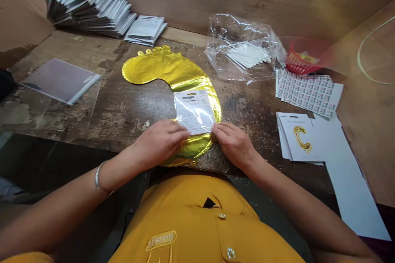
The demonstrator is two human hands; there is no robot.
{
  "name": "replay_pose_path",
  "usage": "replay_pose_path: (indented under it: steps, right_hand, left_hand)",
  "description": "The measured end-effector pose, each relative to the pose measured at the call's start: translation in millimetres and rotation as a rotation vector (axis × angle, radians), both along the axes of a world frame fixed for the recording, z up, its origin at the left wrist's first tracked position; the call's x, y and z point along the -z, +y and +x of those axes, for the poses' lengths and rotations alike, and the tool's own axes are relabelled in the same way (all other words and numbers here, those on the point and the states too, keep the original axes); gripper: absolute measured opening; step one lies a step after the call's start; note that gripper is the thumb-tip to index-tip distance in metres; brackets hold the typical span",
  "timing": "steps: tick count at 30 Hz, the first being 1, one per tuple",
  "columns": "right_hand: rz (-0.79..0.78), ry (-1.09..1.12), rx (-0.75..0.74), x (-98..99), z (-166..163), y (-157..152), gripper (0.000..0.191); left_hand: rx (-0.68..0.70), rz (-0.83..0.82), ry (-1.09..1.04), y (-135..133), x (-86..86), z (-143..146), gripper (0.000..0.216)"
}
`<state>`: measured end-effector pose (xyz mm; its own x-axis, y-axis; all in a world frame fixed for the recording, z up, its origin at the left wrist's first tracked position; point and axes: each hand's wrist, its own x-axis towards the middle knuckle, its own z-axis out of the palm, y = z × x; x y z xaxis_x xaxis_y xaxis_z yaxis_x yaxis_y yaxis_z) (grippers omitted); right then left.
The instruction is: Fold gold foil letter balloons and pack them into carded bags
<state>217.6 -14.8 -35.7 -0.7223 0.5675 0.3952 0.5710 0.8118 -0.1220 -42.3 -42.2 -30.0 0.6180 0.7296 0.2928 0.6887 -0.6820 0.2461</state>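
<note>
Printed hang-hole card (194,111): lay on the gold foil balloon (188,72), near the front edge of the table (138,102); was pinched at lower corners by left hand (162,139) and right hand (233,141), fingers together. Seemed already sleeved, over a balloon left flat, unpacked.

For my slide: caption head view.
Left hand and right hand touch a printed packet on a gold foil balloon.

The shirt (197,222) before me is mustard yellow, with shiny round buttons (231,252) down the front and a stitched, rounded emblem (161,240) whose lettering I can't make out from here. Both forearms (284,193) are bare, and a slim silvery bangle (97,176) circles the left wrist (107,174).
</note>
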Motion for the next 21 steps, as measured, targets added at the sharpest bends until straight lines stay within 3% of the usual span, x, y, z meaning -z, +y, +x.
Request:
replay_pose_path:
  steps: [4,9,15,21]
  right_hand:
    - [-0.133,0.067,-0.066,-3.6,-17.2,-7.9,0.019]
    - [-0.409,0.234,-0.071,3.4,-24.3,5.6,0.009]
    - [-0.267,0.053,-0.102,-8.8,-46.2,-10.8,0.014]
    - [-0.335,0.102,-0.058,-1.7,-60.4,-30.5,0.019]
  left_hand:
    - [0.097,0.019,-0.092,-22.2,13.4,-16.6,0.028]
    - [0.101,-0.048,-0.195,-9.4,20.2,-22.3,0.023]
    - [0.071,-0.009,-0.169,-7.2,25.3,-18.4,0.022]
    - [0.056,-0.048,-0.225,-8.9,28.1,-16.6,0.023]
